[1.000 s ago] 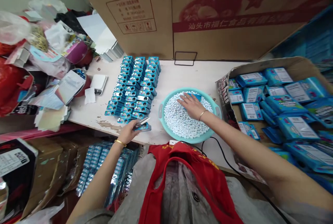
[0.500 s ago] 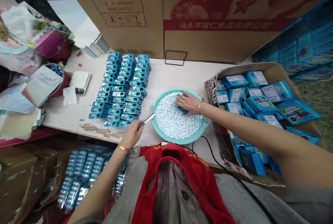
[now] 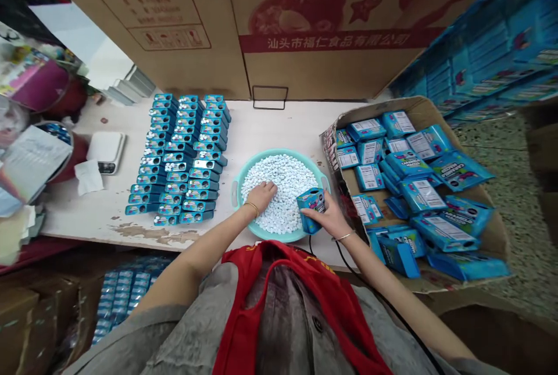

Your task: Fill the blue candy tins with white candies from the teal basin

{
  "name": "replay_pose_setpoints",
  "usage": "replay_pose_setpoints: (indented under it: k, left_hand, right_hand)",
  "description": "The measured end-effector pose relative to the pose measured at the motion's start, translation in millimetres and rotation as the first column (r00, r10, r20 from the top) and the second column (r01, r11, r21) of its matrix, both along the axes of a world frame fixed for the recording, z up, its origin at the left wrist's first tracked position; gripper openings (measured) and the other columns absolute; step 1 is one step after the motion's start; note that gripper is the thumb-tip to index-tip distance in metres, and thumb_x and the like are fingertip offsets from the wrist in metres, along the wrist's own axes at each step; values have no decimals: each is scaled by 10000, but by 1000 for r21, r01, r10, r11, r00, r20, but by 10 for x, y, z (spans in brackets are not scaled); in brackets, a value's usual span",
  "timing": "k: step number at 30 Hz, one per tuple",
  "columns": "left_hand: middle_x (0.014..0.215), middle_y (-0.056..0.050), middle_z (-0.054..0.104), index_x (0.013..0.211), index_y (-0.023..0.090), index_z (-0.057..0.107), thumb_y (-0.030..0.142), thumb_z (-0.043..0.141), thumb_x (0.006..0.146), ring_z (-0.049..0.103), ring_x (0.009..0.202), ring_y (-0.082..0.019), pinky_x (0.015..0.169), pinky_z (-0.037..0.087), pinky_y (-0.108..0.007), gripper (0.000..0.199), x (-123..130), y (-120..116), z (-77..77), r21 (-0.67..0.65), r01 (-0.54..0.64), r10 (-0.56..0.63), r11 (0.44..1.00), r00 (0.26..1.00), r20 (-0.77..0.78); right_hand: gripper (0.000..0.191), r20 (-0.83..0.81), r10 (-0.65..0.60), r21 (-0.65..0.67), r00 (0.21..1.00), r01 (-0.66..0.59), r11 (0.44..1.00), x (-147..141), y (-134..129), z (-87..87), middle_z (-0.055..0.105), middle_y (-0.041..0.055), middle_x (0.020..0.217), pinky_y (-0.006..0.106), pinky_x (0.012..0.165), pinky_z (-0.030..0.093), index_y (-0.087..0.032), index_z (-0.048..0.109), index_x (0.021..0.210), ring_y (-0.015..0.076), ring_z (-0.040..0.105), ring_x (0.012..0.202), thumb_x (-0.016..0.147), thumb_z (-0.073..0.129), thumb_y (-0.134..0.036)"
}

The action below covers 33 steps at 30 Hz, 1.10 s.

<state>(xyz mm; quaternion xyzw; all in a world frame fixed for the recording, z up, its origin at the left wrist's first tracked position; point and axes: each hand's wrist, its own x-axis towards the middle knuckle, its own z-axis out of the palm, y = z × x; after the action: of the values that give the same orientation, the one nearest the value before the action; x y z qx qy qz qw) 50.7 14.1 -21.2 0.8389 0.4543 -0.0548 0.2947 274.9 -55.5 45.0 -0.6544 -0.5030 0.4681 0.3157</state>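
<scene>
In the lower middle of the frame, the right hand [image 3: 332,219] has thumb and fingers closed around a blue box [image 3: 311,200] over the right side of the turquoise basin [image 3: 281,238], while the left hand [image 3: 261,196] rests in the white pellets [image 3: 285,186], its grip impossible to tell. The person would do best to keep the box upright above the pellets, pinching lightly so the card stays uncrushed. Half a second ago, the left held a slim shiny object, now not visible.
</scene>
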Motion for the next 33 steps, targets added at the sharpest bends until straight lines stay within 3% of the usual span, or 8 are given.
replay_pose_setpoints:
  k: [2,5,11,15,20,26,29,33]
  left_hand:
    - [1172,-138,582,1135,156,579,47,406,884,531,1097,-253,945,454,-397,324,130,-106,-66,-31,21,-21,999,1000,21]
    - [1198,-118,595,1206,163,550,52,471,840,551,1109,-233,955,465,-358,391,213,-216,-98,-75,45,-40,996,997,60]
    - [1223,-113,601,1253,165,527,136,493,847,576,1120,-226,994,457,-376,408,-36,-169,67,-199,-5,54,980,969,242]
    - [1184,-117,617,1229,180,547,210,490,896,576,1121,-230,991,457,-400,340,-314,-36,391,-120,19,22,993,946,323]
    - [1135,-121,626,1232,165,540,222,460,934,582,1080,-220,955,471,-373,313,-443,146,983,34,132,-136,991,940,313]
    - [1089,-110,614,1174,149,564,206,485,932,603,1007,-231,825,495,-333,261,-111,234,1608,64,347,-344,936,937,-51]
    - [1029,-109,618,1129,146,576,143,418,946,629,886,-213,730,482,-323,242,128,186,1814,56,407,-384,912,893,-235]
    - [975,-101,619,1110,146,576,118,354,963,628,817,-197,705,466,-323,268,315,93,2005,100,433,-387,896,872,-299]
  right_hand:
    - [600,-160,-135,-75,978,124,989,2,-109,-31,697,71,1003,428,809,568,-218,536,1079,242,666,893,700,693,-656]
    - [520,-301,-228,-144,926,192,971,43,-207,-32,695,70,1078,420,802,585,-245,502,1129,229,676,918,785,639,-609]
    - [467,-234,-234,17,943,245,969,231,-255,7,665,59,1025,412,852,564,-251,496,1087,226,659,940,749,738,-464]
    - [420,-24,-188,183,982,189,965,253,-236,-30,635,63,1040,429,883,536,-239,515,1125,233,631,956,795,687,-434]
    - [308,243,-68,321,968,-14,947,84,-149,-59,625,100,1092,470,936,501,-236,538,1143,277,597,1042,857,593,-338]
    - [323,302,71,385,951,-189,903,-136,-71,-136,616,120,1106,498,959,488,-223,535,1164,294,575,1074,844,514,-191]
    - [328,304,81,404,949,-205,892,-181,-66,-156,618,117,1105,504,960,488,-228,531,1165,293,574,1071,842,508,-178]
    - [319,285,59,417,957,-179,891,-199,-68,-158,614,108,1118,497,975,484,-242,523,1174,287,569,1093,858,504,-201]
